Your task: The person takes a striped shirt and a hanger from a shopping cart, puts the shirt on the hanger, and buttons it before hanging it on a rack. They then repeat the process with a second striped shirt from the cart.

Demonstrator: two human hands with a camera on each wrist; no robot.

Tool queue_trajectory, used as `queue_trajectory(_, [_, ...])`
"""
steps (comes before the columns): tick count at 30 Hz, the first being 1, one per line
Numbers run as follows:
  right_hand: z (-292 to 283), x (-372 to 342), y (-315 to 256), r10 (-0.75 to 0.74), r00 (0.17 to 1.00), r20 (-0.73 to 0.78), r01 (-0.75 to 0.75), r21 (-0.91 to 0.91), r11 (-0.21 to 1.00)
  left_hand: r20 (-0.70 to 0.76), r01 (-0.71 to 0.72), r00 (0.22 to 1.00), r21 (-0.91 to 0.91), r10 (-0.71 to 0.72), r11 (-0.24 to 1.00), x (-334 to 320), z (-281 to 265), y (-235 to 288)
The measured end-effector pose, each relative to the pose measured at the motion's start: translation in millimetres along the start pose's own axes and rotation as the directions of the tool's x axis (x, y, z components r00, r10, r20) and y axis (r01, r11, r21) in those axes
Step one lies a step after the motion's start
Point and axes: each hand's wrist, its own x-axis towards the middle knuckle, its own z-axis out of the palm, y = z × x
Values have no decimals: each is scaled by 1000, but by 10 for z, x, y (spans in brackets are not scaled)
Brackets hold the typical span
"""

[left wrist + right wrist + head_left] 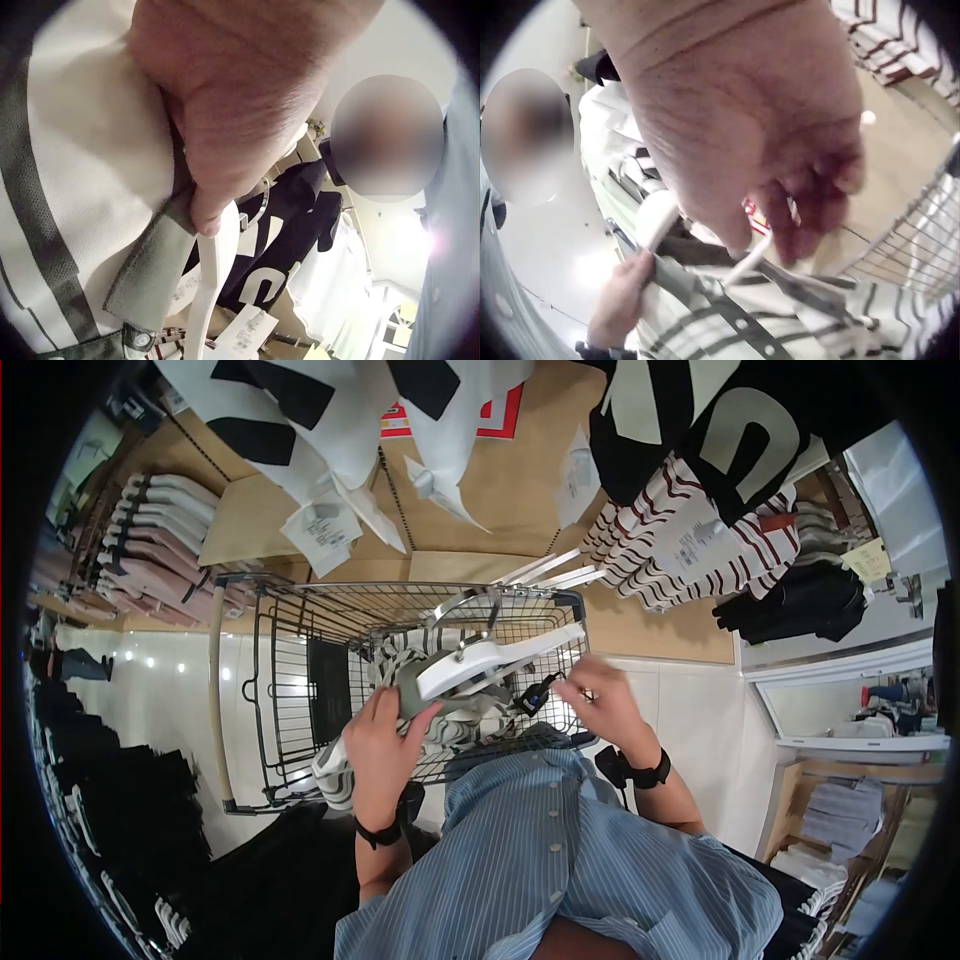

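A striped shirt (395, 650) with a grey-green collar (150, 262) hangs over the cart on a white hanger (490, 660). My left hand (385, 745) grips the shirt at its collar, with the thumb against the hanger, as the left wrist view shows. The right hand (605, 700) is beside the cart's right end, close to the hanger's far arm. Its fingers (810, 217) hang loosely curled with nothing between them. In the right wrist view, the shirt's buttoned front (742, 322) lies just below that hand.
A wire shopping cart (290, 595) stands before me, with a dark object (535, 695) in its right part. White tops (330, 420), black tops (760, 440) and red-striped shirts (690, 540) hang ahead. Black garments (130, 790) line the left, and a shelf (800, 790) stands at right.
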Motion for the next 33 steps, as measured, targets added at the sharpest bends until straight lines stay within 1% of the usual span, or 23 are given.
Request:
queue_trajectory(3, [407,36,214,49,946,321,-36,-46,998,50,-10,999,-44,12,999,-11,-120,55])
queue_trajectory(5, [850,43,539,-163,980,115,170,-57,984,57,-41,997,-127,49,991,-39,-106,93])
queue_trajectory(6, [889,151,522,-179,964,196,154,136,979,65,-61,995,-181,74,982,-55,-116,137])
queue_trajectory(7, [1013,156,534,-152,981,117,148,41,988,77,-78,992,-234,98,969,-68,-141,195])
queue_trajectory(9, [1002,284,456,-130,989,64,110,254,961,74,-168,979,-237,190,957,-64,-229,293])
queue_trajectory(10, [891,343,257,-31,995,98,13,185,983,86,-188,972,-272,219,944,-80,-247,287])
queue_trajectory(11, [999,413,399,57,984,167,-85,169,982,97,-208,964,-308,248,929,-100,-272,286])
queue_trajectory(13, [882,447,402,-105,980,170,81,143,986,88,-200,966,-342,243,918,-125,-316,301])
queue_trajectory(14, [851,434,342,-123,987,103,101,198,975,64,-209,967,-358,247,910,-128,-325,296])
queue_trajectory(15, [850,425,372,-132,979,156,99,203,974,40,-218,967,-376,251,901,-144,-337,286])
queue_trajectory(16, [842,416,436,-142,968,209,98,207,974,208,-30,969,-429,131,903,-343,-308,119])
queue_trajectory(17, [839,406,487,-151,954,260,96,211,973,168,-77,972,-424,162,903,-336,-306,118])
queue_trajectory(19, [867,372,566,-181,969,167,141,228,963,93,-167,970,-406,223,898,-329,-313,119])
queue_trajectory(21, [900,359,699,-203,979,23,195,192,962,124,-6,989,-480,75,877,-356,-310,109])
queue_trajectory(22, [809,353,637,60,998,20,-63,248,967,149,78,989,-513,-1,855,-387,-316,97])
queue_trajectory(23, [739,356,681,139,989,-48,-119,300,946,173,158,982,-541,-74,826,-405,-318,74])
queue_trajectory(24, [646,357,747,218,970,-112,-166,354,920,150,120,987,-437,-59,891,-425,-279,-36])
queue_trajectory(25, [556,354,749,297,940,-167,-208,409,888,173,205,975,-470,-138,859,-338,-303,1])
queue_trajectory(27, [351,330,634,440,891,-109,-265,662,701,116,336,941,-446,-318,830,-328,-183,-16])
queue_trajectory(28, [287,304,633,444,890,-104,-247,709,660,101,353,933,-424,-344,834,-325,-143,-42])
queue_trajectory(29, [264,279,667,403,904,-143,-239,612,753,87,373,925,-402,-370,836,-332,-110,-65])
queue_trajectory(31, [185,218,640,411,901,-138,-321,423,847,55,397,911,-391,-410,830,-317,-66,-121])
queue_trajectory(33, [14,196,448,430,902,27,-359,599,716,25,411,897,-415,-441,812,-299,-57,-194])
